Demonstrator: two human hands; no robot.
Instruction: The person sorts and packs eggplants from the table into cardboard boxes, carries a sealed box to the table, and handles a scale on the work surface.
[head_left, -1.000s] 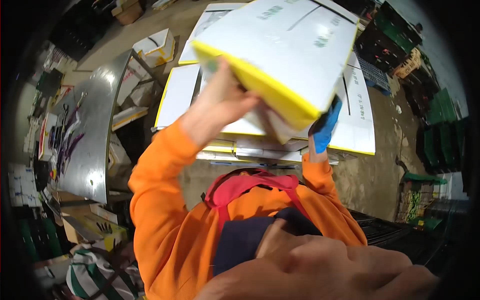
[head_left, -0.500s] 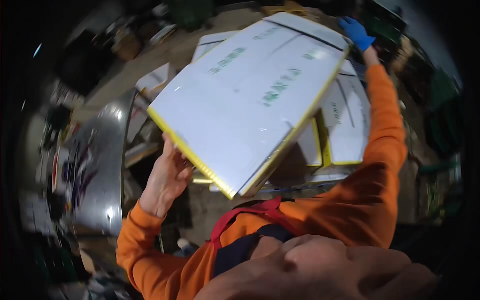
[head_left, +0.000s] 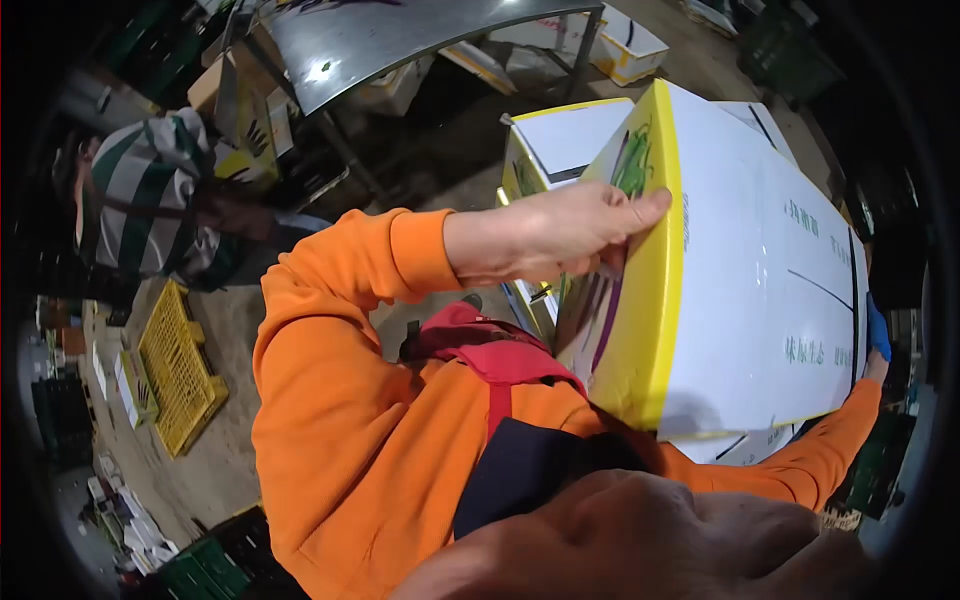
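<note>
A large white box (head_left: 760,250) with yellow edges and green print is held up in front of my chest, its printed side tilted toward me. My bare left hand (head_left: 590,225) grips its near side at the yellow edge, thumb on the outside. At the far right end, my right hand (head_left: 879,335) in a blue glove lies against the box, mostly hidden behind it. More white and yellow boxes (head_left: 575,135) stand behind and below the held one.
A metal table (head_left: 400,40) stands at the top, with cartons beneath it. A person in a green and white striped top (head_left: 145,200) bends at the left. On the floor lies a yellow pallet (head_left: 180,370). Green crates (head_left: 205,570) are at the bottom left.
The view has turned left, bringing the person and the yellow pallet into sight. The box has turned and tilted with my hands. My right hand, spread at its far corner before, is now at its right end.
</note>
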